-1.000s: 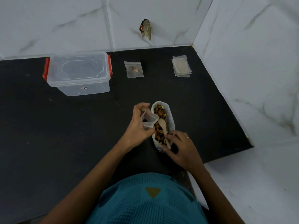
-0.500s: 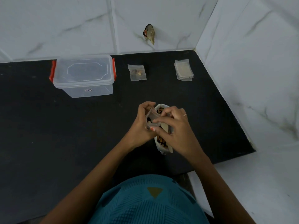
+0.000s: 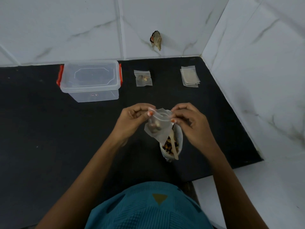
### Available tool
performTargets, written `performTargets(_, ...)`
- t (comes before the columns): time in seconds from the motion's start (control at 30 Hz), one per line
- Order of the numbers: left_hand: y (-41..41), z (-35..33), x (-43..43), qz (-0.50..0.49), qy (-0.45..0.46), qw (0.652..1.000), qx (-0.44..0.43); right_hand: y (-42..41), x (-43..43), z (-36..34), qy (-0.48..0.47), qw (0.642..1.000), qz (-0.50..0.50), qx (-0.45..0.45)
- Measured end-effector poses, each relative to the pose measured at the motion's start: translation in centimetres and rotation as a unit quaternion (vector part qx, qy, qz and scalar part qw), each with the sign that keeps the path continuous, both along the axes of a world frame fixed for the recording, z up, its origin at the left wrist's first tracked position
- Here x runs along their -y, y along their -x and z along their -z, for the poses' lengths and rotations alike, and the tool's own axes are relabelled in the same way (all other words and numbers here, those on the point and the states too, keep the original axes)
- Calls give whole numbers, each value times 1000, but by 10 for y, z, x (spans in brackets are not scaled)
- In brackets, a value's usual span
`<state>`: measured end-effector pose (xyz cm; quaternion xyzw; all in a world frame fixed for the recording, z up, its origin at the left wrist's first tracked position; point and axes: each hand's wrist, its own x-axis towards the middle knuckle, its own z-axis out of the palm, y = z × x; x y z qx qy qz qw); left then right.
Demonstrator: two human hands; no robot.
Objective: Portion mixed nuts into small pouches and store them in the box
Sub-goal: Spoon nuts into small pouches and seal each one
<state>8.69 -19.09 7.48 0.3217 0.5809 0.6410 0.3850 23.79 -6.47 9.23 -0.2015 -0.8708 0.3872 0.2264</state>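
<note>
White marble-look tiles wall in a black bench [image 3: 49,129], and at centre frame you now have both hands on one pouch [image 3: 159,128].

A second ago your right hand [image 3: 191,124] was working the spoon [image 3: 174,147] in the nut bag [image 3: 171,146] while your left hand [image 3: 133,119] held the pouch mouth open beside it. Now the spoon is let go. It lies in the bag, bowl hidden behind the pouch and handle poking over the near rim. Your right hand has come up to the pouch instead. Each grip is clamped on the pouch: the left pinches the top left corner and the right pinches the top right corner, with the strip stretched between them. The pouch hangs just above the bag's mouth, with a small clump of nuts in its lower left.

I read this as filling finished for this portion and closing begun. Whether the strip is pressed shut along its length I cannot tell.

One filled pouch [image 3: 143,78] lies on the bench above centre. To its left sits the box [image 3: 90,80], lid on and red clips at its sides. The empty pouches [image 3: 189,76] are stacked at upper right. So nothing looks stored yet, and the box will need opening before either portion goes in. Keep the pouch upright while you run the seal, or nuts may spill back.
</note>
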Motion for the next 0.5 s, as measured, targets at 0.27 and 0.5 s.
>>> performTargets(0.27,-13,-9,-7,-61,-37,996,-53,4,3,-6,67,997,12,-36)
performTargets(0.5,-18,-18,-6,-56,-55,997,-16,17,16,-6,270,947,111,-136)
